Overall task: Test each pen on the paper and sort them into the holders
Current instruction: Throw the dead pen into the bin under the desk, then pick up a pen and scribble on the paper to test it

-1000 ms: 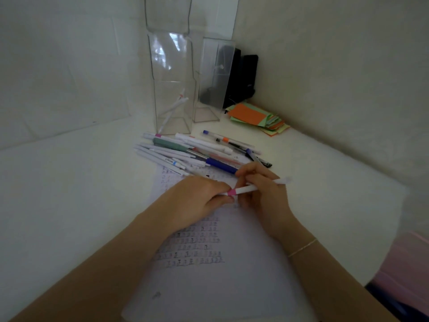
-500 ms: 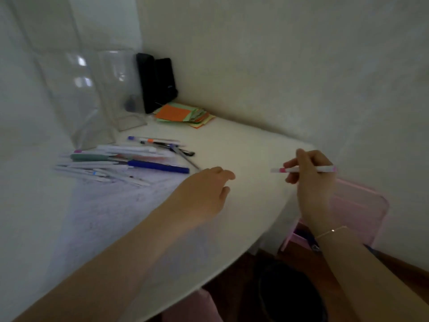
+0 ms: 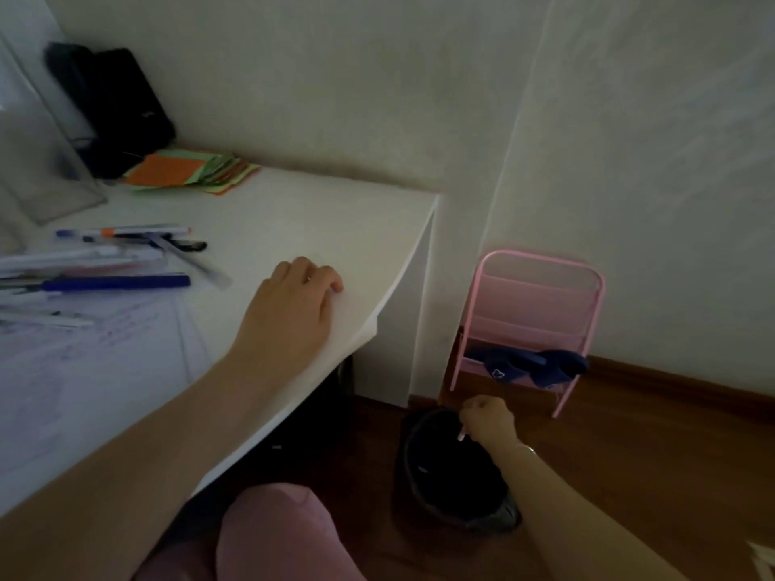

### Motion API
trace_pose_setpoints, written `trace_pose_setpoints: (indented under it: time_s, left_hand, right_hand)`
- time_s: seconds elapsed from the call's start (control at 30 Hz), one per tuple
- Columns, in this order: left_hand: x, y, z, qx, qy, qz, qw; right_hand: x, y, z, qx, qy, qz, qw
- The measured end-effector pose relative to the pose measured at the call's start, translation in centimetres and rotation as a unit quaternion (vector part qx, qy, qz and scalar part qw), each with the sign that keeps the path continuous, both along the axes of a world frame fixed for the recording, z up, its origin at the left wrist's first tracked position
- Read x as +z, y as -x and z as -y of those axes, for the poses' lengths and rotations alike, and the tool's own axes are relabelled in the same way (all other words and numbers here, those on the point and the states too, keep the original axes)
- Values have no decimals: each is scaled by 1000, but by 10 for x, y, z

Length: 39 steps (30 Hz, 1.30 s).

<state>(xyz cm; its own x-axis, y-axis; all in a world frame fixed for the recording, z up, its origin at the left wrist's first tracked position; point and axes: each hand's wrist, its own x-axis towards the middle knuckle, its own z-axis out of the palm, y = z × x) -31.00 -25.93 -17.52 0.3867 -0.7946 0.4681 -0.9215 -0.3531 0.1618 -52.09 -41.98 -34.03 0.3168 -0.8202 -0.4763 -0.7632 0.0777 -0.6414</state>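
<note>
Head view: pen (image 3: 461,434) is pinched by right hand (image 3: 488,421) over dark bin (image 3: 444,496), left hand (image 3: 293,312) rested flat, fingers relaxed, on desk (image 3: 335,220); bin may be missed if released off-centre.

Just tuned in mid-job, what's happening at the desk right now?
The person's right hand is down beside the desk, holding a white pen over the dark round bin on the wooden floor. The left hand rests with fingers bent on the white desk near its edge. A pile of untested pens, one of them dark blue, lies by the scribbled test paper. The clear plastic holder stands at the far left.
</note>
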Motion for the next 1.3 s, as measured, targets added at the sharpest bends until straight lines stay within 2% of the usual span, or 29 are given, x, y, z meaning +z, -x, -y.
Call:
trace_pose_setpoints:
  time_s: [0.13, 0.2, 0.27, 0.33, 0.43, 0.47, 0.53, 0.63, 0.73, 0.87, 1.0, 1.1, 1.2, 1.3]
  left_hand:
    - [1, 1, 0, -8, 0, 14, 1000]
    - [1, 2, -1, -5, 0, 20, 1000]
    - [3, 4, -2, -3, -11, 23, 1000]
    - [10, 5, -3, -7, -32, 0, 999]
    - [32, -6, -12, 17, 5, -103, 994]
    - [40, -16, -20, 24, 45, -114, 992]
    - [53, -41, -41, 47, 119, -103, 986]
    - [65, -85, -92, 126, 157, -103, 974]
    - [57, -118, -147, 192, 146, -113, 964]
    - [40, -136, -193, 242, 104, -129, 956]
    - [17, -144, -212, 239, 107, -140, 955]
    - [4, -151, -216, 211, 113, -130, 962]
    - [2, -153, -214, 200, 115, -108, 967]
    - [0, -158, -214, 213, 99, -36, 971]
  right_hand:
    - [14, -4, 11, 3, 16, 9, 1000]
    - [35, -10, 21, -26, 62, 24, 997]
    - [70, -23, 32, -77, 138, 82, 984]
    - [116, -46, 39, -102, 256, 160, 948]
    - [202, -97, 19, -87, 388, 306, 865]
    - [229, -115, 4, -56, 413, 351, 838]
    - [270, -149, -34, 43, 431, 400, 808]
    - [286, -202, -95, 233, 407, 372, 801]
    - [269, -247, -153, 387, 357, 303, 794]
    - [237, -282, -205, 501, 308, 196, 785]
    - [218, -302, -229, 533, 280, 99, 792]
    - [212, -311, -234, 526, 310, 73, 789]
    - [215, -314, -235, 509, 328, 89, 791]
    - [229, -313, -234, 470, 313, 189, 804]
